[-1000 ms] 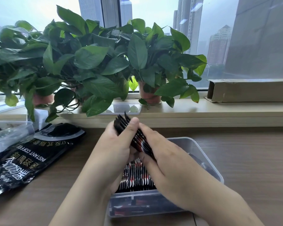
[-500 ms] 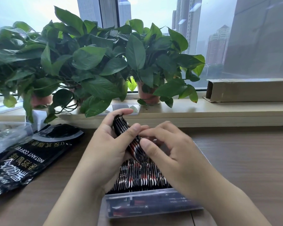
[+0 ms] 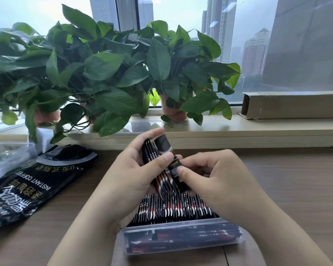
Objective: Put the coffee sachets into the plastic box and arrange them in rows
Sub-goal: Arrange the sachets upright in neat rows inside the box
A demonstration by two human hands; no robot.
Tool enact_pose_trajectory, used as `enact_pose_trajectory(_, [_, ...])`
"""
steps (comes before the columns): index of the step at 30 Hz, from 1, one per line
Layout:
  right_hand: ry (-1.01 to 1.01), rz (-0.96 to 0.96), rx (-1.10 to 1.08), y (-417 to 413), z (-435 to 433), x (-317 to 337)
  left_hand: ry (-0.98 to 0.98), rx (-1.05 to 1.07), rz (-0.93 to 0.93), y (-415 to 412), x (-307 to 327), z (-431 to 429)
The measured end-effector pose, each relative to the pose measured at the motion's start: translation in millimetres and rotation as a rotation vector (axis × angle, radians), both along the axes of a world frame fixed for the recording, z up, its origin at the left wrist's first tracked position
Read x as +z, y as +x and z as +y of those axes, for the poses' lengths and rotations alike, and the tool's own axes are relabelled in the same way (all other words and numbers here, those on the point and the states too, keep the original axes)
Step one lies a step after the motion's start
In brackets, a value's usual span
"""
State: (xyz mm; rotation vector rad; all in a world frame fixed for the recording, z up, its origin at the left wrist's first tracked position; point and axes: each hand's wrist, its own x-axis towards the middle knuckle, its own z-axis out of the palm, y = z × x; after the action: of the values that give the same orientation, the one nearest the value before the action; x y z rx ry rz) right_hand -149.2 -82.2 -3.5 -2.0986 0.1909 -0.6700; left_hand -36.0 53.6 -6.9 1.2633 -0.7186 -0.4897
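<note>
**Desk:** Start at the left edge. What do you have?

**Me:** On my feed, a clear tub (image 3: 10,160) sits at the far left of the worktop (image 3: 296,189). Just beside it a black instant-coffee bag (image 3: 27,189) lies flat, its lettering upside down to me. Behind them, on the windowsill (image 3: 258,131), stand potted plants (image 3: 104,73) whose leaves hang over the sill's edge.

**Desk:** And the left hand?

**Me:** The left hand (image 3: 131,175) is raised above the far part of the plastic box (image 3: 181,248). Its grip is closed round a bundle of coffee sachets (image 3: 152,156), with the thumb across the front and the fingers curled behind. The bundle is tilted, its top end leaning away from me, and it is fanned a little.

**Desk:** The right?

**Me:** The right hand (image 3: 223,181) is just beside the left, touching the bundle. Its grip is a tight pinch, thumb and forefinger on a single sachet (image 3: 173,166) at the bundle's right side, with the other fingers curled under. I can't tell whether that sachet is free of the bundle or partly tucked into it.

**Desk:** Where are the rest?

**Me:** In the box, below both hands. A row of sachets (image 3: 171,210) stands on edge, packed side by side across its width. Through the near wall I can see more lying lengthwise. The box sits on the worktop straight in front of me, and the hands hide its far part.

**Desk:** Anything at the right?

**Me:** A long cardboard box (image 3: 292,104) lies on the windowsill, well apart from the hands.
</note>
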Motion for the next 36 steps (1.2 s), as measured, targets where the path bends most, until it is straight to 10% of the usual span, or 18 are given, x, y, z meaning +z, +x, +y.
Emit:
enact_pose_trajectory(7, [-0.236,0.001,-0.480,-35,-42,24,0.093,0.225,-0.008,15,-7,2])
enact_pose_trajectory(21, [-0.902,0.782,-0.242,7,-36,10,0.193,0.111,-0.063,7,-9,3])
enact_pose_trajectory(36, [-0.010,0.171,0.048,1,6,4,0.096,-0.020,-0.030,4,-10,1])
